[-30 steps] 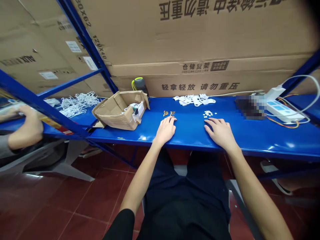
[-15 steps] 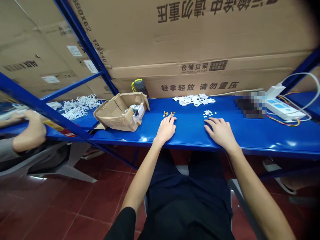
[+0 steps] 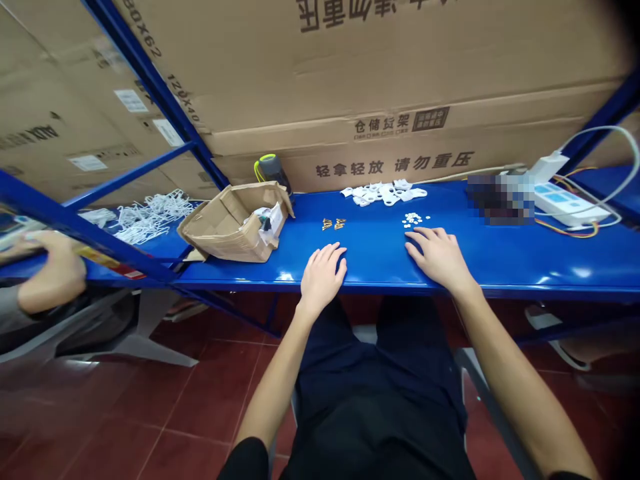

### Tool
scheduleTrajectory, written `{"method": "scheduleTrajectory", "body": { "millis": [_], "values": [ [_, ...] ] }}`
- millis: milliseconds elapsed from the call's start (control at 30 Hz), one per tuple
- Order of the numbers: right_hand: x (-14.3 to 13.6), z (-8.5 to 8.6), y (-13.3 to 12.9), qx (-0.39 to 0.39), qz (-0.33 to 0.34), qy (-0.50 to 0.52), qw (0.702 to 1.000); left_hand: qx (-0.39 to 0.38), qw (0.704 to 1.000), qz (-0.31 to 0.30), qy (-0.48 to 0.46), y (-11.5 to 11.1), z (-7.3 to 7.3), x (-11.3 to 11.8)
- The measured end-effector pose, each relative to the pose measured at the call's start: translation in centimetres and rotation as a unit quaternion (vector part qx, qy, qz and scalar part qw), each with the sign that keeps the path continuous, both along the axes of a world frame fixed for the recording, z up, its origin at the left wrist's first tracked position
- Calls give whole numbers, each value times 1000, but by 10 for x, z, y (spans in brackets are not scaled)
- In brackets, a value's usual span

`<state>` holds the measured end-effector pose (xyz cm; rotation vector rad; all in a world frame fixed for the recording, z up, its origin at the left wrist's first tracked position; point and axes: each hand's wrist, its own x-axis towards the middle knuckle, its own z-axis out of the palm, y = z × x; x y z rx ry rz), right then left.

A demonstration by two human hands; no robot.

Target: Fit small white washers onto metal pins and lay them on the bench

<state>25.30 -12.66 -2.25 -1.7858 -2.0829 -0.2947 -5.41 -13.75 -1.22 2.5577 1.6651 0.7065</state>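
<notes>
My left hand (image 3: 323,272) rests palm down near the front edge of the blue shelf table (image 3: 370,253), fingers stretched out and holding nothing. Just beyond its fingertips lie small brass-coloured pieces (image 3: 334,224) in two little groups. My right hand (image 3: 436,259) lies flat on the table as well, its fingers apart. A scatter of small white pieces (image 3: 413,219) sits right past its fingertips, not in its grasp. Farther back, against the cardboard, is a pile of flat white parts with round holes (image 3: 384,193).
A torn cardboard box (image 3: 225,233) with bits inside stands at left, a dark cylinder with a yellow-green loop (image 3: 273,170) behind it. At right are a white power strip (image 3: 570,205) and cables. Beyond the blue post, another person's hand (image 3: 55,270) is near white hangers (image 3: 150,217).
My left hand has drawn back toward the table edge, uncovering more of the brass-coloured pieces. My right hand stays by the white pieces. The view has shifted slightly.
</notes>
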Motion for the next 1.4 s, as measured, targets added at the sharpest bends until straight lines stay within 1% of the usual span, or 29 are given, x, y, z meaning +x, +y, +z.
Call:
{"method": "scheduleTrajectory", "body": {
  "millis": [200, 600, 1100, 1400],
  "values": [
    [-1, 1, -2, 5, -4, -10, 1000, 12, 1000, 6, -8, 0, 1, 4],
    [1, -1, -3, 11, 16, -13, 1000, 41, 999, 7, -21, 2, -5, 4],
    [2, 3, -5, -4, 14, -13, 1000, 40, 999, 7, -25, 2, -6, 4],
    [2, 3, -5, 1, 17, -12, 1000, 33, 999, 12, -23, 1, -5, 5]
  ]
}}
